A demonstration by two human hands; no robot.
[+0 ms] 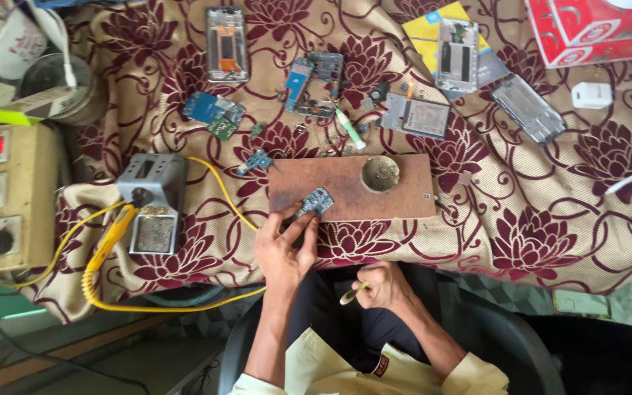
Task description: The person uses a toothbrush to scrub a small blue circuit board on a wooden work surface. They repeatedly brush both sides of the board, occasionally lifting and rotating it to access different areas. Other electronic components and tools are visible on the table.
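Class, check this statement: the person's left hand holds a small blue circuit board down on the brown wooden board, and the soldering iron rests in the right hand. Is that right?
Not quite. The head view shows the soldering iron parked in its stand; the right hand holds a small pale tool. The left hand does hold the circuit board on the wooden board.

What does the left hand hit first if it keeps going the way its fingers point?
The left hand points up and right; its fingertips already pinch the small blue circuit board on the brown wooden board. Further along that line, probably the round tin, though depth is unclear.
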